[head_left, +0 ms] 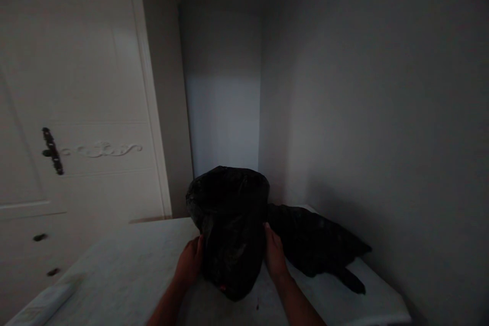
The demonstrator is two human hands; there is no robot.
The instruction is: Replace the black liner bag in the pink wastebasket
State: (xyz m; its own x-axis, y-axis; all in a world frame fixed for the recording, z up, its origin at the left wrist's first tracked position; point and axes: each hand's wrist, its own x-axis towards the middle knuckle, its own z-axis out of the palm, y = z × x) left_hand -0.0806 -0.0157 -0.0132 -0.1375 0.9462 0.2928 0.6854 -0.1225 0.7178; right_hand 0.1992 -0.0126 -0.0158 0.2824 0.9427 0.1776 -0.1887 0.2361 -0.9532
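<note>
A black plastic bag (233, 234) stands on the white tabletop in front of me, its wide round mouth facing up. It keeps a bin-like shape, but I cannot tell whether a bin is inside. A small red spot shows near its base. My left hand (190, 260) presses against its left side, fingers partly hidden behind it. On the opposite side my right hand (274, 249) grips it, with the fingertips along its edge. Just right of that hand lies a crumpled black plastic bag (319, 242), with a narrow end sticking out toward me.
The white table (133, 265) reaches the grey wall (374, 112) on the right. At the left stands a white cabinet (91, 86) with a dark handle (52, 151). A pale flat packet (49, 305) lies at the table's near left corner. The room is dim.
</note>
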